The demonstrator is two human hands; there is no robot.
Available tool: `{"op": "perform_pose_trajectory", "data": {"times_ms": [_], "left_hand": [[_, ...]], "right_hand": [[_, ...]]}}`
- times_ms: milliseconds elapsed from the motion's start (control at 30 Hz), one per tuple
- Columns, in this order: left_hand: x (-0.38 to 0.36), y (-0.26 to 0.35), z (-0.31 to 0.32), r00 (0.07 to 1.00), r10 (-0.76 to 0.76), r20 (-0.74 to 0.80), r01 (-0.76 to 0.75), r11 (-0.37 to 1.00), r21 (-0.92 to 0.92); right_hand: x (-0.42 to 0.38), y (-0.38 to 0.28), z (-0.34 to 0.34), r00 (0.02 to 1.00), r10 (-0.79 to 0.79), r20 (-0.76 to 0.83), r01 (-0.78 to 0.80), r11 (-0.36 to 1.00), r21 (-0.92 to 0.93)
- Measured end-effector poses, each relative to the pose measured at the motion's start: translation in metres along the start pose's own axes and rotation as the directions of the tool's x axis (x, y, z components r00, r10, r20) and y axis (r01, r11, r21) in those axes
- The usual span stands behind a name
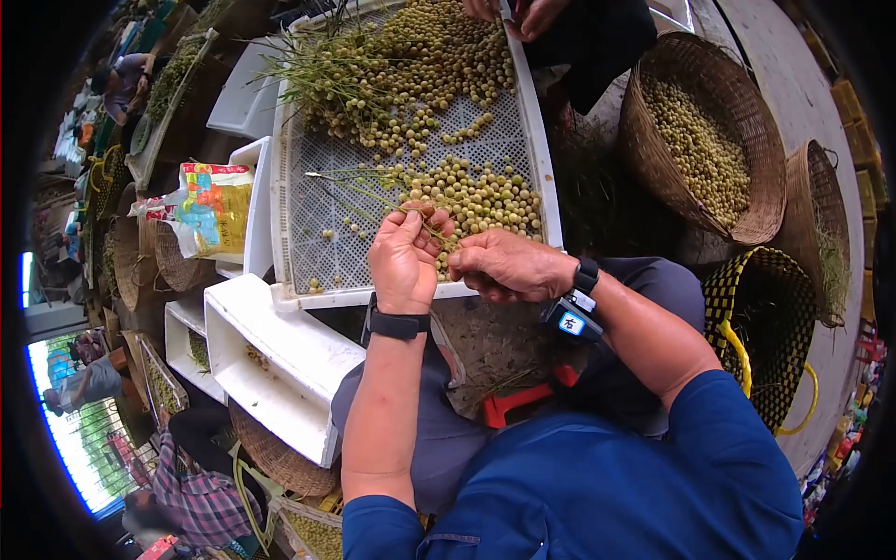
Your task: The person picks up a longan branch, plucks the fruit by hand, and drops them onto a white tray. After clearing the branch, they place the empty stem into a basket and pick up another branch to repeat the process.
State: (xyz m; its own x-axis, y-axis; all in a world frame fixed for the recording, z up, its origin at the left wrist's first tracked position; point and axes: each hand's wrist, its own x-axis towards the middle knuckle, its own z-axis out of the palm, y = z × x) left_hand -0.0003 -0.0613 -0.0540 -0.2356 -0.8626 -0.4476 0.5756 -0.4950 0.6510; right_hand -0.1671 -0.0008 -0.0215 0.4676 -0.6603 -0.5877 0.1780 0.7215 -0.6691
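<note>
Between my hands is a small bunch of stalks (373, 177) bearing round yellow-green fruits, their thin green stems stretching left over the tray. My left hand (408, 254) pinches the bunch, with its palm turned up and fingers curled. Close beside it, my right hand (511, 264) is closed, thumb and fingertips at the lower end of the bunch; what lies inside its fingers is hidden. Both hands are above the near edge of a white perforated tray (308, 215). Loose round fruits (490, 196) are heaped behind my hands, and a pile of stalked fruit (345, 89) covers the tray's far left.
Another person's hands (523, 14) are at the tray's far edge. On the right stand a wicker basket (761, 140) of fruits and a black-and-yellow woven basket (765, 289). White foam boxes (280, 364) and a colourful printed sack (219, 210) are at the left.
</note>
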Motion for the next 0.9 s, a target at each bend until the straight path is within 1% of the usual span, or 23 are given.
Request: {"op": "perform_pose_trajectory", "data": {"times_ms": [67,100,167,267,300,433,500,533,600,633,667,700,733,767,800,867,900], "left_hand": [[-0.001,-0.001,0.001,1.0,0.005,-0.01,-0.005,1.0,0.008],[-0.001,-0.001,0.002,1.0,0.008,-0.019,-0.007,1.0,0.017],[0.003,-0.001,-0.004,1.0,0.025,0.002,-0.025,0.999,0.031],[0.002,0.002,-0.004,0.999,0.033,0.025,-0.034,0.999,0.036],[0.002,0.004,-0.003,0.999,0.027,0.028,-0.028,0.999,0.028],[0.006,0.005,-0.007,0.999,0.038,0.031,-0.039,0.999,0.033],[0.01,0.008,-0.012,0.997,0.066,0.05,-0.067,0.997,0.028],[0.014,0.015,-0.016,0.997,0.067,0.049,-0.068,0.997,0.027],[0.02,0.031,-0.019,0.991,0.125,0.044,-0.125,0.992,-0.014],[0.017,0.036,-0.016,0.994,0.106,0.014,-0.106,0.994,0.006],[0.016,0.038,-0.016,0.995,0.102,0.013,-0.103,0.995,0.005],[0.016,0.041,-0.018,0.996,0.07,0.062,-0.07,0.998,-0.005],[0.016,0.043,-0.019,0.993,0.037,0.111,-0.035,0.999,-0.014],[0.016,0.047,-0.021,0.996,0.006,0.091,-0.004,1.0,-0.013],[0.017,0.051,-0.023,0.995,0.0,0.096,0.001,1.0,-0.011],[0.017,0.061,-0.027,0.993,-0.012,0.119,0.005,0.998,0.065],[0.015,0.065,-0.025,0.994,-0.018,0.106,0.009,0.996,0.092]], "right_hand": [[-0.003,0.001,-0.002,1.0,0.023,-0.004,-0.023,0.996,-0.084],[-0.004,0.001,-0.003,1.0,0.021,-0.004,-0.021,0.996,-0.084],[-0.008,0.002,-0.004,0.999,0.032,0.021,-0.028,0.986,-0.162],[-0.011,0.01,-0.002,0.998,0.037,0.054,-0.027,0.986,-0.167],[-0.014,0.004,0.0,0.996,0.077,0.034,-0.071,0.987,-0.147],[-0.016,0.003,0.001,0.998,0.054,0.025,-0.051,0.992,-0.119],[-0.014,0.01,0.0,0.997,0.036,0.075,-0.019,0.975,-0.221],[-0.015,0.012,0.001,0.996,0.036,0.076,-0.018,0.975,-0.222],[-0.017,0.016,0.004,0.993,0.1,0.066,-0.089,0.983,-0.162],[-0.009,0.02,-0.004,0.986,0.105,0.133,-0.104,0.995,-0.012],[-0.006,0.024,-0.006,0.986,0.106,0.131,-0.106,0.994,-0.01],[-0.006,0.021,-0.002,0.994,-0.008,0.112,-0.024,0.957,0.288],[-0.007,0.021,-0.001,0.992,-0.113,0.057,0.063,0.828,0.558],[-0.001,0.027,-0.011,0.982,-0.165,0.09,0.069,0.762,0.644],[0.003,0.028,-0.014,0.978,-0.19,0.088,0.075,0.71,0.7],[0.01,0.034,-0.021,0.963,-0.252,0.096,0.098,0.66,0.745],[0.009,0.032,-0.021,0.963,-0.254,0.092,0.103,0.659,0.745]]}}
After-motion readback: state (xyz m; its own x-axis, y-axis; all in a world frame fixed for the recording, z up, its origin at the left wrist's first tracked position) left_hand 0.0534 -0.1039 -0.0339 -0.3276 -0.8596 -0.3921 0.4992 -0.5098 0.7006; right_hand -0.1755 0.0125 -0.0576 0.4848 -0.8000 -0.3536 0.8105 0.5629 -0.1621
